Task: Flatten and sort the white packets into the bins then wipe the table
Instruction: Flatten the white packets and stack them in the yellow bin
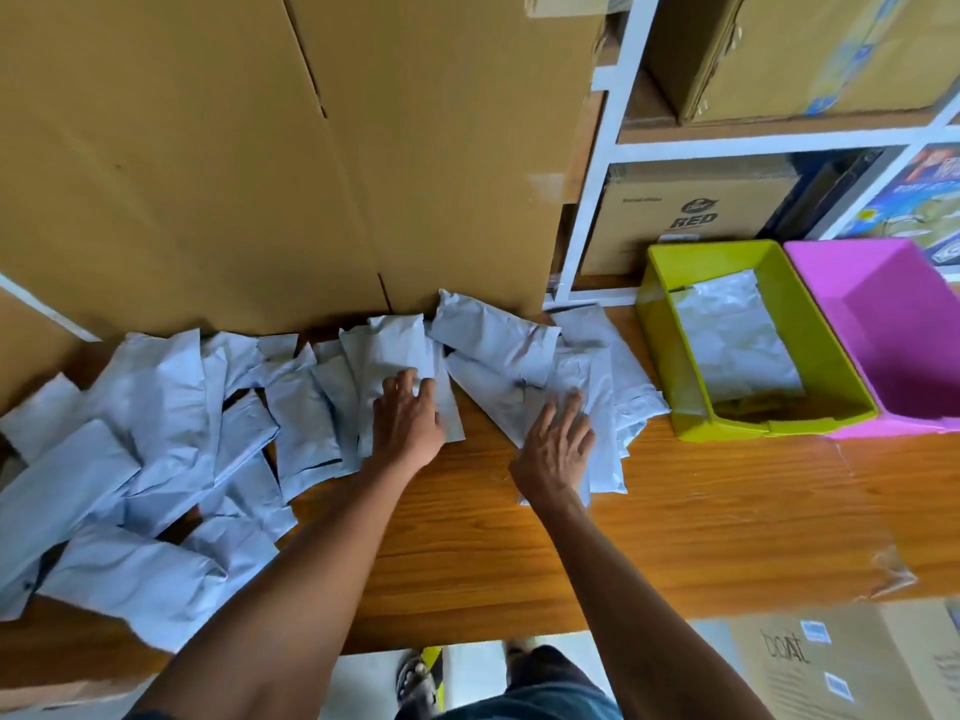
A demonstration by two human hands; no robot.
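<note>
Several white packets (156, 433) lie scattered over the left and middle of the wooden table (675, 522). My left hand (408, 423) rests palm down with spread fingers on one packet (395, 356) near the middle. My right hand (556, 449) presses flat on another packet (576, 376) in a small pile to the right. A green bin (670, 356) at the right holds at least one white packet (727, 335). Beside it a pink bin (883, 324) looks empty.
A large cardboard box (260, 148) stands behind the packets. A white shelf frame (592, 200) with more boxes is at the back right. Another cardboard box (831, 667) sits on the floor below the table's front edge, near my feet.
</note>
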